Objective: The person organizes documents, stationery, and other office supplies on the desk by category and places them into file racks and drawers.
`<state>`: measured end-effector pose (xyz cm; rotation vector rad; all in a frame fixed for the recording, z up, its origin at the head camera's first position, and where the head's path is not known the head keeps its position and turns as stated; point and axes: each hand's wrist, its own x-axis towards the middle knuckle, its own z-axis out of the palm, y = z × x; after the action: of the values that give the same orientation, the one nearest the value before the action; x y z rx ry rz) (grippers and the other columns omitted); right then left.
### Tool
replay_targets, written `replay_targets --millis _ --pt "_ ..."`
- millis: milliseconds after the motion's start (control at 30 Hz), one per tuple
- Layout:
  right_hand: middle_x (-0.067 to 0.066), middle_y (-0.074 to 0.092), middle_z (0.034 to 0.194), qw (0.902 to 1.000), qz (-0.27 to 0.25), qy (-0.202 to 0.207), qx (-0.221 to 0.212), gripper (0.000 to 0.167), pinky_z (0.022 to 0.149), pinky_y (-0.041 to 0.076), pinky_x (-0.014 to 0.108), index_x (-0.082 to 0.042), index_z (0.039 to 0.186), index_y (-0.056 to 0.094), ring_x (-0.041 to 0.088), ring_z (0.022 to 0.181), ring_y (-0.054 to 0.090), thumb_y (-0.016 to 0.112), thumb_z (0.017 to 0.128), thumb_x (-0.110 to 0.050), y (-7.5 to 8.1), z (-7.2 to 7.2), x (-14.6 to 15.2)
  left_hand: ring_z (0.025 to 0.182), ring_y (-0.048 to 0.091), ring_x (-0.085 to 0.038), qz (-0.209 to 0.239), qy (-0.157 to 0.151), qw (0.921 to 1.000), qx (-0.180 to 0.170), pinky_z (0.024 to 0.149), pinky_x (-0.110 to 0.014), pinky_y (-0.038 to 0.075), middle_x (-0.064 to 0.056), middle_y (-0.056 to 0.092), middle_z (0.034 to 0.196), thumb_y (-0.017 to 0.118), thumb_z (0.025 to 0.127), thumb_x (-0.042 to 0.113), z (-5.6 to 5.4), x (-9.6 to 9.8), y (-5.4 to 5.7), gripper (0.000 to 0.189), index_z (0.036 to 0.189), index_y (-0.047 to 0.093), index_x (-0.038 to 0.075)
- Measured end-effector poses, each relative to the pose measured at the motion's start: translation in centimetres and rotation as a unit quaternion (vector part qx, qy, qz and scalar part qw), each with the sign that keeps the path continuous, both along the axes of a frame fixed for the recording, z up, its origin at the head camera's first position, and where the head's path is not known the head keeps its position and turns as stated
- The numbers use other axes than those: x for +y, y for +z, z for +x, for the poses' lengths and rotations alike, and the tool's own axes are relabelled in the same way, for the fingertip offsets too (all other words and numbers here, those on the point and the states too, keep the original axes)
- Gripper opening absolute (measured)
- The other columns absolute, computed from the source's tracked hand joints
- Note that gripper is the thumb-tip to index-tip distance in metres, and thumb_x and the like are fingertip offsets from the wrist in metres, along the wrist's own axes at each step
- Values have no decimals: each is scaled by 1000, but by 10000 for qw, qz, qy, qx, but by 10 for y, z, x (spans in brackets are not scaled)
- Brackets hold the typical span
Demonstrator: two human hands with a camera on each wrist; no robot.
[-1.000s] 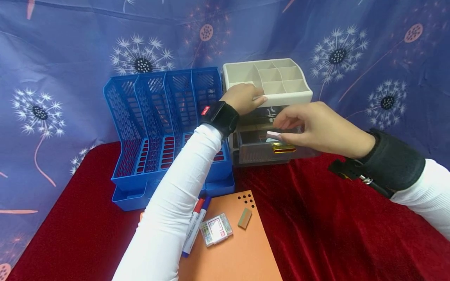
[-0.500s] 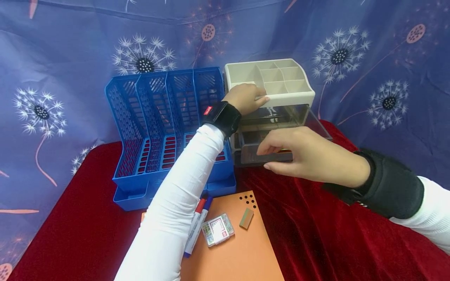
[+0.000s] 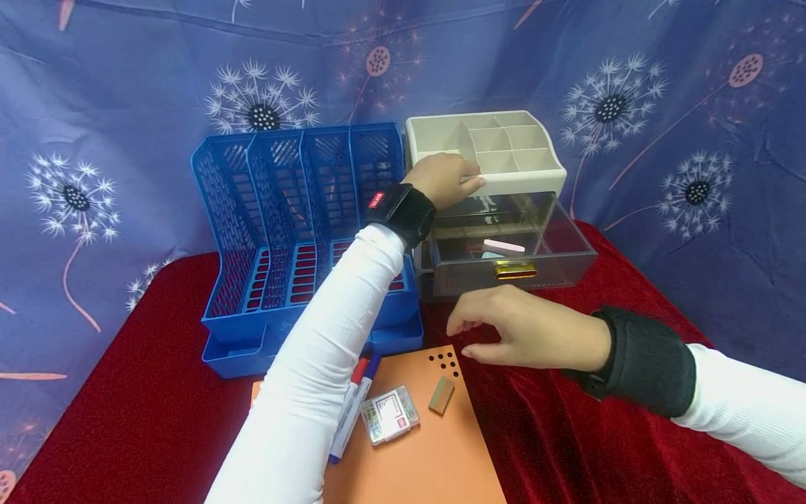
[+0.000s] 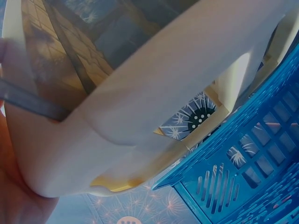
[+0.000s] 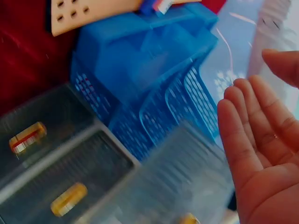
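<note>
My left hand [image 3: 443, 180] grips the top front edge of a cream desk organizer [image 3: 518, 183], with the thumb along its rim. Below, a clear drawer [image 3: 567, 259] with a gold handle [image 3: 515, 270] is pulled out. A pale pink block [image 3: 504, 246], eraser-like, lies inside it on a pale greenish piece [image 3: 493, 255]. My right hand [image 3: 513, 329] hangs in front of the drawer, over the red cloth, fingers bent loosely and nothing in them. The right wrist view shows this right hand [image 5: 261, 140] with a bare palm.
A blue file rack [image 3: 302, 231] stands left of the organizer. In front, an orange board [image 3: 434, 455] bears two markers [image 3: 354, 409], a clear box [image 3: 390, 416] of small pieces and a brown-green block [image 3: 441, 395]. Red cloth [image 3: 113, 392] covers the table; a patterned curtain [image 3: 478, 63] hangs behind.
My right hand, which held the pale pink block over the drawer, has let go of it and drawn down toward me. The block now lies in the drawer. My left hand stays put.
</note>
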<state>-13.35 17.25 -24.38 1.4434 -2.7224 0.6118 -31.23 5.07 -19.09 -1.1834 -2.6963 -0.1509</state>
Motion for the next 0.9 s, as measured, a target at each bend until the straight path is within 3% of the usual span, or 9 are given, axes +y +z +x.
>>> replay_targets --millis 133,433,667,900 --pt "-5 64 95 9994 247 153 -165 24 79 51 28 -11 100 66 6 90 59 72 78 -3 -21 1 -2 83 50 -17 -32 17 10000 -34 80 -32 39 0 55 85 40 101 36 0 0 0 33 95 61 11" --pt "-2 63 98 9924 1114 324 399 24 78 49 23 -10 97 65 10 94 56 75 76 -3 -69 0 0 84 50 -17 -49 15 10000 -46 80 -32 38 -1 54 86 40 101 36 2 0 2 33 97 62 11" --pt "-2 61 94 9920 1137 379 400 23 74 47 20 -10 94 64 8 90 54 73 75 -1 -95 -8 3 85 51 -17 -36 48 10000 -55 82 -32 39 -1 56 88 40 101 36 1 -1 2 33 97 62 12" --pt "-5 60 96 9935 1051 377 219 25 76 47 18 -12 96 65 7 93 54 74 76 -1 -109 -9 5 85 50 -16 -58 67 9999 -88 82 -31 39 0 56 88 39 101 37 0 -1 0 34 98 62 13"
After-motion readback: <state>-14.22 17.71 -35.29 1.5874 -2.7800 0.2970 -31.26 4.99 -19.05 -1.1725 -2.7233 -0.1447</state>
